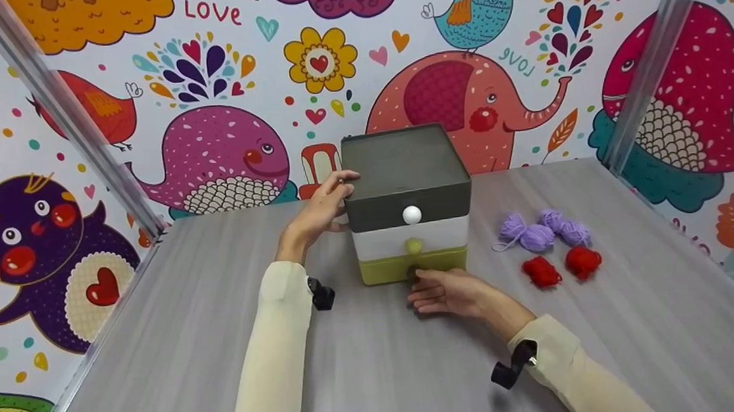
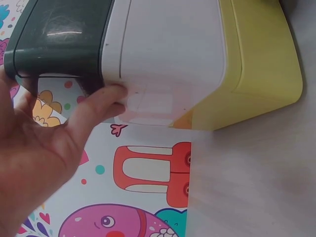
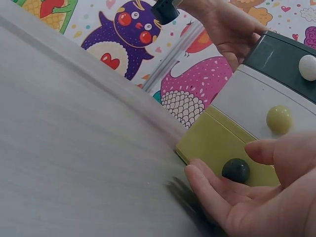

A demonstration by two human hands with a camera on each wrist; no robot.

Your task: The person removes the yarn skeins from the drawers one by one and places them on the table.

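Observation:
A small box of stacked drawers (image 1: 408, 203) stands on the table, dark green above, white in the middle, yellow-green at the bottom. My left hand (image 1: 323, 205) holds its upper left side, fingers at the top edge and thumb lower on the side. In the left wrist view that hand (image 2: 49, 138) has digits against the dark and white parts. Low at the front, my right hand (image 1: 449, 292) is by the bottom drawer's dark knob (image 3: 236, 170). Thumb and fingers are spread around this knob without closing on it. All the drawers look closed.
To the right of the box lie several purple yarn bundles (image 1: 536, 237) and two red ones, a left red bundle (image 1: 542, 272) and a right red bundle (image 1: 583, 262). A patterned wall (image 1: 236, 150) with metal posts (image 1: 657, 61) stands behind the grey table (image 1: 377, 371).

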